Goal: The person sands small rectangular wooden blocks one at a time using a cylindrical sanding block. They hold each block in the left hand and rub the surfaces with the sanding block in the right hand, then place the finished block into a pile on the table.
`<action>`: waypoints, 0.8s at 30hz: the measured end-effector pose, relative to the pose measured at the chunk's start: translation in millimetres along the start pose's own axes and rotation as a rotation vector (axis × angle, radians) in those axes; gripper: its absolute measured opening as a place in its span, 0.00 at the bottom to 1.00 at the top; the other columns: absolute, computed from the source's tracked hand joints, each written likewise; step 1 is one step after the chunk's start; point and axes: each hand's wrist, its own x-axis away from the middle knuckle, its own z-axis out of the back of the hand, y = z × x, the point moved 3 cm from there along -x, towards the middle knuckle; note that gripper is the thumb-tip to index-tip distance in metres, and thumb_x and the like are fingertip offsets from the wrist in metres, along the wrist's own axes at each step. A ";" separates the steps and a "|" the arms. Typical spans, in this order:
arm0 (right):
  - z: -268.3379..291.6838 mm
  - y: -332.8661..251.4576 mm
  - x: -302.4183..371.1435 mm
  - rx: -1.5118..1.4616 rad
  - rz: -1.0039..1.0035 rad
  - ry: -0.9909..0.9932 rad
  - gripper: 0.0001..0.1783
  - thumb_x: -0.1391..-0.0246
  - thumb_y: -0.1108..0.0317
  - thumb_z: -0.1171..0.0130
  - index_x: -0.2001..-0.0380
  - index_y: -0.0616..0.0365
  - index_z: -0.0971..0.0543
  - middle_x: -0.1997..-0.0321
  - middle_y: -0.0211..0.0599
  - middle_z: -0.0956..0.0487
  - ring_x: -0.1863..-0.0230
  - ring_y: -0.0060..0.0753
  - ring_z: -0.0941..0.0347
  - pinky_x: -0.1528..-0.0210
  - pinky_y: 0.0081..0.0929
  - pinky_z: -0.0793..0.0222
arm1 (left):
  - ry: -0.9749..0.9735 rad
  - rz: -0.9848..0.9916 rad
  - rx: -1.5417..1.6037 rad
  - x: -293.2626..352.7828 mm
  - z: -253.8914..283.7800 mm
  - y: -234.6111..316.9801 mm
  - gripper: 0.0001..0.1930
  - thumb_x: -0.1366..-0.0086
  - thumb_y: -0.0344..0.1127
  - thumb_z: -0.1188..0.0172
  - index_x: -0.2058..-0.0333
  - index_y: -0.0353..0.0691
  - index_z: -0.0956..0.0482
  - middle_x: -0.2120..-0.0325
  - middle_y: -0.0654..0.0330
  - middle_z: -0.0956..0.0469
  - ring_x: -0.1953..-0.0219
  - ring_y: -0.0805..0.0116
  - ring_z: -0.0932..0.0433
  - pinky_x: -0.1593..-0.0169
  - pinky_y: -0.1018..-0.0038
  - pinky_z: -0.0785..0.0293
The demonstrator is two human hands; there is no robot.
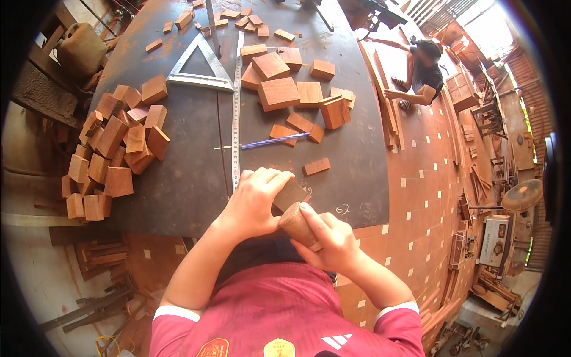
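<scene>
Work looks unfinished: left hand (253, 199) grips a dark piece (291, 194), right hand (333, 241) clasps a wooden cylinder (298, 224), blocks (279, 94) lying loose on the tabletop (193, 128).

Right fingers (316, 218) hold a brown cylinder (298, 225); wooden blocks (279, 94) lie beyond.

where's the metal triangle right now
In the head view, the metal triangle lies on the dark tabletop, left of and above centre, beside the left edge of the long ruler.
</scene>
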 end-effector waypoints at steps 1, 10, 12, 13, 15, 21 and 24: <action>3.8 5.0 -3.6 0.031 -0.011 0.033 0.44 0.52 0.68 0.21 0.32 0.66 0.26 0.62 0.51 0.16 0.68 0.50 0.18 0.64 0.41 0.18 | -0.010 0.000 -0.010 -0.2 2.2 1.3 0.37 0.49 0.45 0.21 0.41 0.37 0.20 0.49 0.49 0.18 0.43 0.50 0.20 0.37 0.58 0.32; 10.1 18.1 -11.0 0.039 -0.051 0.099 0.44 0.52 0.69 0.21 0.32 0.66 0.26 0.64 0.50 0.17 0.67 0.49 0.18 0.64 0.41 0.18 | 0.002 -0.006 -0.002 -1.0 3.0 2.7 0.37 0.50 0.45 0.21 0.41 0.37 0.21 0.49 0.49 0.18 0.43 0.51 0.20 0.37 0.58 0.32; 13.1 22.7 -16.2 0.073 -0.079 0.162 0.44 0.53 0.69 0.20 0.32 0.66 0.25 0.64 0.50 0.17 0.68 0.49 0.18 0.64 0.41 0.18 | -0.003 -0.006 -0.003 -0.6 3.9 3.0 0.37 0.49 0.45 0.21 0.41 0.37 0.21 0.49 0.49 0.18 0.44 0.51 0.20 0.37 0.58 0.32; 8.3 16.6 -13.2 0.039 -0.053 0.114 0.44 0.52 0.69 0.21 0.32 0.66 0.26 0.63 0.50 0.17 0.68 0.49 0.18 0.64 0.41 0.18 | -0.009 -0.002 0.004 -0.2 2.8 1.8 0.37 0.49 0.45 0.21 0.41 0.37 0.20 0.49 0.49 0.18 0.44 0.51 0.20 0.37 0.58 0.32; -1.9 0.1 -0.8 -0.028 -0.004 0.018 0.43 0.51 0.71 0.22 0.31 0.66 0.27 0.62 0.50 0.16 0.67 0.49 0.18 0.65 0.41 0.19 | -0.005 0.001 0.009 0.3 1.5 0.8 0.37 0.49 0.45 0.21 0.41 0.37 0.20 0.49 0.49 0.18 0.44 0.51 0.20 0.37 0.58 0.32; 5.2 12.7 -11.6 0.022 -0.065 0.116 0.45 0.54 0.69 0.20 0.32 0.67 0.26 0.63 0.50 0.16 0.66 0.49 0.17 0.63 0.41 0.18 | 0.022 -0.010 0.000 0.5 2.6 1.8 0.38 0.50 0.45 0.20 0.41 0.37 0.20 0.50 0.49 0.18 0.43 0.50 0.21 0.37 0.58 0.32; 2.8 1.9 -5.4 -0.051 -0.013 0.059 0.45 0.54 0.69 0.20 0.31 0.65 0.26 0.62 0.50 0.16 0.68 0.50 0.17 0.64 0.40 0.19 | 0.012 0.000 0.015 0.8 -1.6 0.4 0.39 0.51 0.46 0.19 0.41 0.37 0.20 0.50 0.49 0.18 0.43 0.50 0.21 0.37 0.58 0.32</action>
